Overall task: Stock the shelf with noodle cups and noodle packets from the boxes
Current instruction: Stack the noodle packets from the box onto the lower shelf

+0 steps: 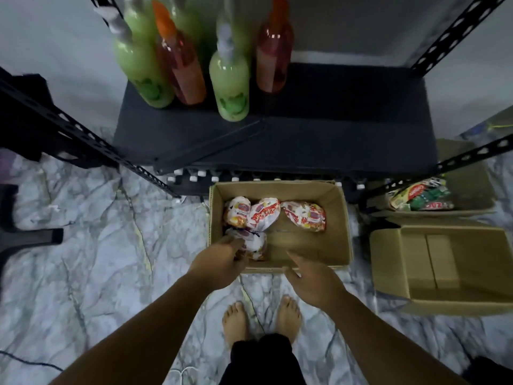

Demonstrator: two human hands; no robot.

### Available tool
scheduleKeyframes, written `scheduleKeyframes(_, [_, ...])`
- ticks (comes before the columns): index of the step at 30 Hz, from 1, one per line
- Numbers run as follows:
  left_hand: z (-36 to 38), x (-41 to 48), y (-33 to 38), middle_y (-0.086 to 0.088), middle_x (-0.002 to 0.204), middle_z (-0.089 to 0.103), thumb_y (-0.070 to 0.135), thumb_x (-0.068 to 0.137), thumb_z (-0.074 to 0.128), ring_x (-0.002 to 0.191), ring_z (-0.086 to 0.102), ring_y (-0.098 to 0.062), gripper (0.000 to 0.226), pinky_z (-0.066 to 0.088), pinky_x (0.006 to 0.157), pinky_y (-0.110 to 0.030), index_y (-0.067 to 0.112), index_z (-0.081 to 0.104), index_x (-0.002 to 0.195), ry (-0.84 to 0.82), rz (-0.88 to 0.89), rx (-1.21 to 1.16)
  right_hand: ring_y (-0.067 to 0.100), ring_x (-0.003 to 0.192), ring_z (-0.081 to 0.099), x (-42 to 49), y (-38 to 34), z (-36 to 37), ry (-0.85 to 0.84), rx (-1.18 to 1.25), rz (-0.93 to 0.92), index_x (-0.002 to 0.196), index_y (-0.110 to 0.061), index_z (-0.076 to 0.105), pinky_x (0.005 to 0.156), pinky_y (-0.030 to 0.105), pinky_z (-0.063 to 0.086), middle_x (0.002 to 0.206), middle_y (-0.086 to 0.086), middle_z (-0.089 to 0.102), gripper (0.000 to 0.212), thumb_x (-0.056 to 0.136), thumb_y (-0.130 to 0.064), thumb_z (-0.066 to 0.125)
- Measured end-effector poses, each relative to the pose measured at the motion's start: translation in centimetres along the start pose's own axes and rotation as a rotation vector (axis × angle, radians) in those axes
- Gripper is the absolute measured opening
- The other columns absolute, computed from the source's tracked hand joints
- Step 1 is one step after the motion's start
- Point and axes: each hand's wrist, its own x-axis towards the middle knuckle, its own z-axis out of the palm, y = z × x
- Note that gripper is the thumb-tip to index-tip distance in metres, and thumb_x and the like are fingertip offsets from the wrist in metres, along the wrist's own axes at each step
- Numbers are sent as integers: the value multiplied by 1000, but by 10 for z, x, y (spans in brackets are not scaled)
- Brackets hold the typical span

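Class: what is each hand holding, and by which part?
The left hand grips the nearest noodle packet at its left end; the right hand holds nothing.

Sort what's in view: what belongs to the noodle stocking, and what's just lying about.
Job:
noodle packets
box holding them
shelf
left hand, at a packet
right hand, open

Lying about:
bottles on the shelf
empty box
black furniture leg
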Motion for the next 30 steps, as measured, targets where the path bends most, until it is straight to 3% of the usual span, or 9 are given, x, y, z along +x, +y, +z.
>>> scheduleKeyframes(4, [58,77,-34,-2,154,46,45,99,55,133,53,-26,58,49,104,-39,27,43,153,-16,14,-27,21,145,40,82,32,44,-16,65,-6,158,-28,33,114,34,36,159,-1,42,59,105,-51,43])
scheduleKeyframes(8, [104,144,-65,-1,150,52,49,98,52,130,55,-25,56,50,103,-41,30,46,150,-9,13,-45,20,139,46,161,50,87,-19,88,-41,155,-31,39,108,32,40,155,-2,47,57,103,-51,48])
scheduleKeyframes(11, [123,188,-76,-6,142,58,40,101,55,126,56,-28,49,51,100,-40,24,49,147,41,80,-39,19,118,60,216,55,116,-51,134,-39,149,-34,45,91,33,48,142,-3,58,50,102,-50,51])
scheduleKeyframes(14, [138,231,-86,-13,144,55,28,99,59,131,52,-34,48,49,103,-47,14,53,145,115,192,29,14,103,63,265,61,147,-78,217,-47,131,-39,57,90,40,55,122,-8,66,34,98,-49,54])
scheduleKeyframes(16, [143,256,-91,-16,150,50,25,99,60,138,46,-35,50,44,110,-50,11,53,146,148,253,92,18,111,63,292,69,165,-87,246,-60,129,-42,56,92,43,55,125,-7,64,42,90,-57,58])
scheduleKeyframes(18, [147,280,-92,-20,151,48,24,99,60,140,43,-37,51,36,116,-48,6,52,146,173,329,172,22,126,57,313,69,172,-83,264,-91,142,-44,48,100,44,52,143,-3,56,68,80,-69,59])
scheduleKeyframes(22, [160,323,-97,-21,160,34,38,102,51,145,34,-39,60,11,124,-57,17,37,156,113,359,567,28,144,38,342,69,174,-217,59,-159,157,-31,31,113,43,39,162,5,35,78,91,-49,68])
scheduleKeyframes(26, [172,342,-96,-19,153,42,47,100,52,139,42,-38,63,1,125,-62,28,31,157,60,266,761,28,135,49,353,82,176,-144,67,-219,153,-30,40,107,42,46,153,5,48,73,90,-37,75])
scheduleKeyframes(30, [173,346,-90,-13,133,58,28,98,59,128,52,-35,54,4,126,-59,29,44,150,134,239,703,30,120,59,353,93,171,-89,92,-275,143,-21,55,97,37,49,133,9,64,59,89,-31,77])
